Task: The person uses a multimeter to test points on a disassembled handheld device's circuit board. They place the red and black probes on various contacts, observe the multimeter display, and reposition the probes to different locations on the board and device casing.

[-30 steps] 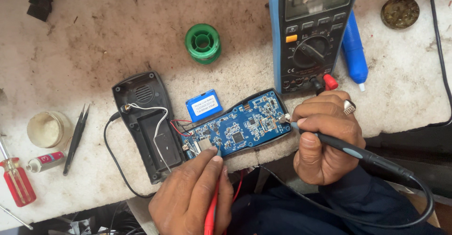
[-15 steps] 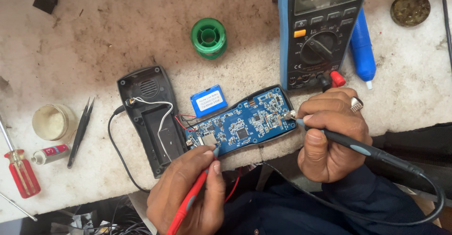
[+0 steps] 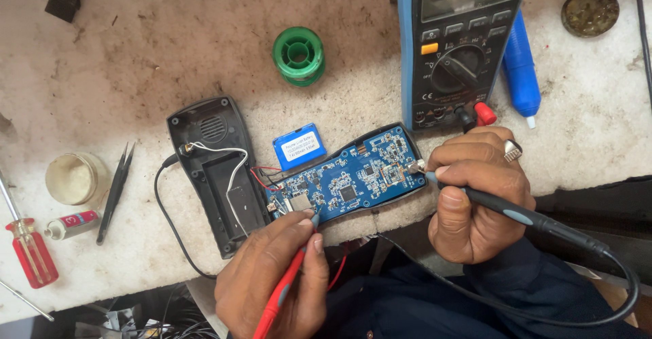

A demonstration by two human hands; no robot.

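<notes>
A blue circuit board [image 3: 353, 176] lies in its black case half near the table's front edge. My left hand [image 3: 275, 281] grips a red test probe [image 3: 282, 291] whose tip touches the board's left end. My right hand [image 3: 475, 196], with a ring on one finger, grips a black test probe [image 3: 536, 218] with its tip on the board's right end. The probes' leads run to a blue multimeter [image 3: 462, 40] just behind the board. A black back cover [image 3: 214, 169] lies to the left, joined to the board by thin wires. A small blue battery [image 3: 299, 147] sits between them.
A green solder spool [image 3: 299, 55] stands behind the board. At the left are black tweezers [image 3: 114, 191], a round tin [image 3: 73, 177], a small tube [image 3: 71, 225] and a red screwdriver [image 3: 30, 252]. A blue pen-shaped tool [image 3: 521, 70] and a round dish [image 3: 589, 11] lie at the right.
My left hand has brought the red probe's tip onto the board's left end and holds it there. The right hand and black probe have stayed at the board's right end.
</notes>
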